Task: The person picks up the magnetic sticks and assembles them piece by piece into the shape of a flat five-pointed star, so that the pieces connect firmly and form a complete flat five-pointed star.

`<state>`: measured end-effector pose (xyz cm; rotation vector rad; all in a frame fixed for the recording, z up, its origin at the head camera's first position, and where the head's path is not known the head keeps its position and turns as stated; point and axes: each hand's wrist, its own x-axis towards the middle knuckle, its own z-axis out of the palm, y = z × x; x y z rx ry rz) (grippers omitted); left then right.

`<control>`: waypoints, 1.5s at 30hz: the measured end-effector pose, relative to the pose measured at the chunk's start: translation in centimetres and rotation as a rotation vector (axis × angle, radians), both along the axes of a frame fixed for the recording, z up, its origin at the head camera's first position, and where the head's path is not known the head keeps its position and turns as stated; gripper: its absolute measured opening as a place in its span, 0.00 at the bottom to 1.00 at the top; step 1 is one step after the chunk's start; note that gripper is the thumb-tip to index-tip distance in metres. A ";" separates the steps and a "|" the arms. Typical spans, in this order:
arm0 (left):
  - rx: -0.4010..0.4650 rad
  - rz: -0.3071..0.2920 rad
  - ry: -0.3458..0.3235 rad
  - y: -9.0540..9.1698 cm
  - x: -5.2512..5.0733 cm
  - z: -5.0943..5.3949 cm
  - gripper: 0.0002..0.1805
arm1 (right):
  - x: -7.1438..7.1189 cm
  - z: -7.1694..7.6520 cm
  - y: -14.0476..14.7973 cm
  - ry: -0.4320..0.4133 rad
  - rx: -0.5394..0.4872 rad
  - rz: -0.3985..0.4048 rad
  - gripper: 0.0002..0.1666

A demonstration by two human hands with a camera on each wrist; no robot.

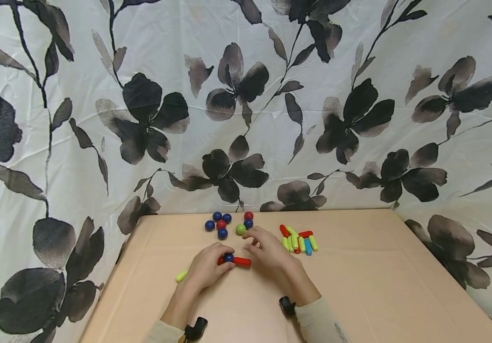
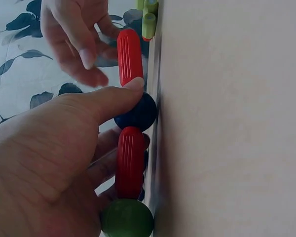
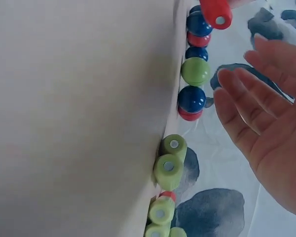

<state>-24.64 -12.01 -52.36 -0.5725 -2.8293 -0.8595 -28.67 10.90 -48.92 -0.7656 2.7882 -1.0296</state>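
My left hand (image 1: 206,267) pinches a blue ball (image 2: 140,114) between thumb and fingers. One red rod (image 2: 130,57) sticks out from this ball, and a second red rod (image 2: 130,163) lies on its other side, ending at a green ball (image 2: 127,218). Some of that row is hidden by the hand in the head view, where a yellow-green rod (image 1: 181,276) shows past the wrist. My right hand (image 3: 274,103) is just right of the first red rod, fingers loosely extended, holding nothing.
Behind the hands lie loose balls, among them a blue ball (image 1: 209,225), a red ball (image 1: 248,216) and a green ball (image 1: 240,229). To the right is a pile of rods, including a blue rod (image 1: 308,247). A floral cloth (image 1: 246,143) hangs behind the table (image 1: 379,286).
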 end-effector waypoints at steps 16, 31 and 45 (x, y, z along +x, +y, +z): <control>0.000 -0.069 -0.010 0.2 0.2 0.5 0.14 | -4.1 0.2 -3.2 0.099 0.326 0.055 0.27; 0.001 -0.074 -0.044 0.0 0.4 0.4 0.09 | -1.1 -0.3 -0.9 -0.077 0.285 0.014 0.14; -0.029 -0.031 0.005 0.1 0.4 0.4 0.09 | 1.2 -0.9 2.0 -0.293 0.068 0.098 0.11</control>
